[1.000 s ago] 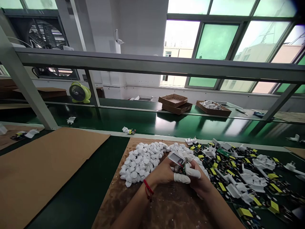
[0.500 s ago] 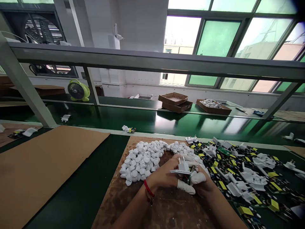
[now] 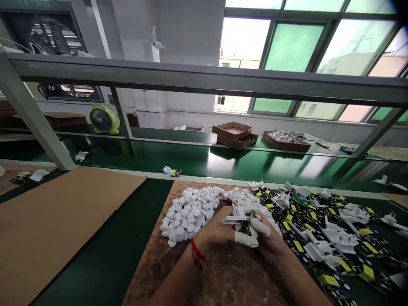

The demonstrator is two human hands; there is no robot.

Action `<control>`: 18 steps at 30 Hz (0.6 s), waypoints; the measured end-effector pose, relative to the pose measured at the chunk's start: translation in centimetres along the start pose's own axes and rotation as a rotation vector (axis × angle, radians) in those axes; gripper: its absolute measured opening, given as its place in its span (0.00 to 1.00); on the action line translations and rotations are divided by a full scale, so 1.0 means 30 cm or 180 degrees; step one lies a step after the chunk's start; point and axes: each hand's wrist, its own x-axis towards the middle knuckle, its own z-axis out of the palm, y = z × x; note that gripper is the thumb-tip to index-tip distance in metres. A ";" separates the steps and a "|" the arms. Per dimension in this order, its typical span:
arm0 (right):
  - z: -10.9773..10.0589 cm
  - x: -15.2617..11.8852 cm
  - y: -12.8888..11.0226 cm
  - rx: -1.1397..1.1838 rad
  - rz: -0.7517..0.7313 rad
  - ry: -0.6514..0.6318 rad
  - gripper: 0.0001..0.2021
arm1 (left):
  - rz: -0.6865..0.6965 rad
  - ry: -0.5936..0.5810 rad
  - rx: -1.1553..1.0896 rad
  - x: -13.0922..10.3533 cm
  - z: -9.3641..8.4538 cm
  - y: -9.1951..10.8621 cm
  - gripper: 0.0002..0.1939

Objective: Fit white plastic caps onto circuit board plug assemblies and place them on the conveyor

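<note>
We are holding a white plastic plug housing with metal pins [image 3: 236,216] over the worn brown tabletop [image 3: 216,272], our left hand [image 3: 219,231] and right hand [image 3: 266,238] both grasping it between them, fingers [image 3: 247,239] in white finger cots clenching around it and a small green circuit board [image 3: 247,229]. Just beyond is lying a heap of small white round plastic caps [image 3: 194,210]; to the right are spreading loose green circuit boards with yellow parts [image 3: 321,238].

You see one fan [image 3: 104,119], three cardboard trays [image 3: 234,130] (two stacked), two hands [image 3: 219,231], and white caps [image 3: 191,210] too many to count.
</note>
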 end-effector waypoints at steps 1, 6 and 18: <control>-0.002 -0.001 -0.002 0.0018 0.0011 -0.0044 0.13 | 0.0000 -0.0025 0.0036 0.000 0.002 0.007 0.24; -0.008 -0.006 -0.008 0.0036 0.0008 -0.0146 0.11 | -0.0061 -0.0082 0.0174 0.001 0.006 0.035 0.25; 0.025 0.005 -0.011 -0.0092 -0.0299 -0.0122 0.14 | 0.0086 0.0886 -0.0696 0.002 0.007 -0.001 0.38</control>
